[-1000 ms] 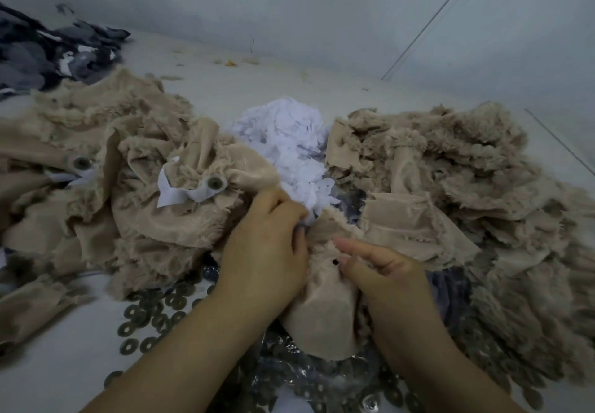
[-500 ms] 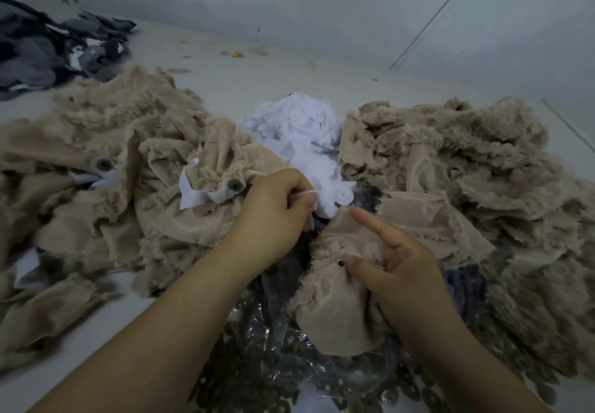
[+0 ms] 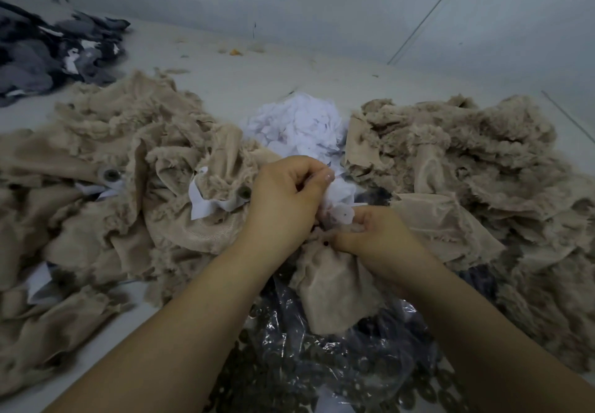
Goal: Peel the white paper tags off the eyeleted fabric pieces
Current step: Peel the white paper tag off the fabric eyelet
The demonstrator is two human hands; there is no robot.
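Observation:
My right hand (image 3: 375, 235) grips a beige fabric piece (image 3: 335, 290) at its top edge, near a small dark hole. A white paper tag (image 3: 342, 214) with a round hole sticks up from that piece between my hands. My left hand (image 3: 285, 201) has its fingers curled and pinches the white paper just above it. To the left lies another beige piece with a metal eyelet (image 3: 243, 192) and a white tag (image 3: 206, 205) still stuck on. A further eyelet (image 3: 111, 174) shows at the far left.
A heap of peeled white paper (image 3: 299, 126) sits behind my hands. Beige fabric piles lie left (image 3: 106, 142) and right (image 3: 467, 155). A clear plastic bag with dark metal rings (image 3: 309, 358) lies under my forearms. Dark grey fabric (image 3: 48, 52) is at the back left.
My hands have drawn together. The right hand moved up and closed its fingers on the fabric's top edge; the left hand still pinches the white paper, which now stands up between them.

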